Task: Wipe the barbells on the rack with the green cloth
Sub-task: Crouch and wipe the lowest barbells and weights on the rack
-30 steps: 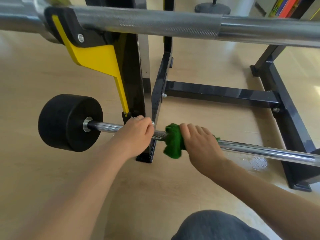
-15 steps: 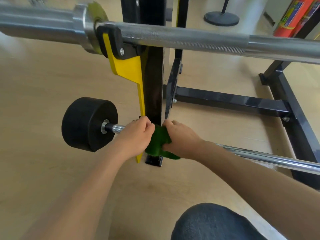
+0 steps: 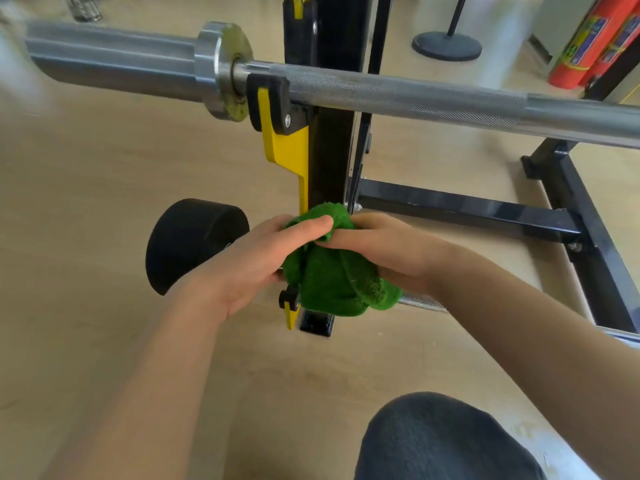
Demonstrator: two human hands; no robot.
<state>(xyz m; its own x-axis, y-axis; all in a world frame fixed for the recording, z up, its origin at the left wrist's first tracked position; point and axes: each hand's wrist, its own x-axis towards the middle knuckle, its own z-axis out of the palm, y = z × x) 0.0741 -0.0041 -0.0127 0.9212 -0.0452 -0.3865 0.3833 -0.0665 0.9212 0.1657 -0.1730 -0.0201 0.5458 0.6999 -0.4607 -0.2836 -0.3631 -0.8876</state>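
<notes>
A green cloth [image 3: 332, 271] is bunched in front of the black rack upright [image 3: 332, 140], held by both hands. My left hand [image 3: 256, 258] pinches its top left with the thumb over the fabric. My right hand [image 3: 388, 247] grips it from the right. The cloth hides the lower barbell's shaft; only a knurled stretch [image 3: 420, 301] shows to the right, and its black end weight [image 3: 188, 242] to the left. The upper barbell [image 3: 398, 91] rests on a yellow hook [image 3: 285, 147], with its thick sleeve [image 3: 110, 62] pointing left.
The rack's black base beams [image 3: 467, 211] run right to a side foot [image 3: 588, 237]. A round black stand base [image 3: 446, 45] and red cylinders [image 3: 588, 39] are at the far right. My knee [image 3: 443, 441] in dark fabric is at the bottom. The floor is light wood.
My right hand slid the cloth left along the lower bar to the upright. My left hand let go of the bar and took hold of the cloth, now bunched between both hands.
</notes>
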